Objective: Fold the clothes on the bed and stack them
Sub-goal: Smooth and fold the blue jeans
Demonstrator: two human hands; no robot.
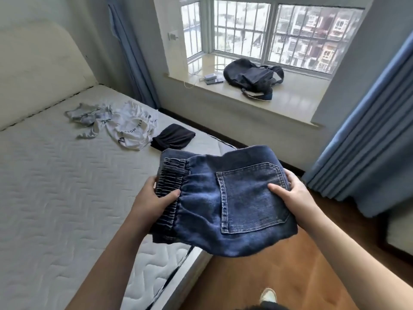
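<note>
A: Jeans (223, 204), folded, are up off the mattress (55, 198), held over its near corner. Beyond them on the mattress: a folded black garment (173, 137), then a crumpled white T-shirt (131, 128) and a pale rumpled top (89, 118) further off.

B: Nothing lies between the jeans and that black piece. The grip?

A: Left hand (154, 198) pinches the elastic waistband, thumb on top. Right hand (290, 193) clamps the far edge, thumb on the back pocket, fingers curled underneath.
</note>
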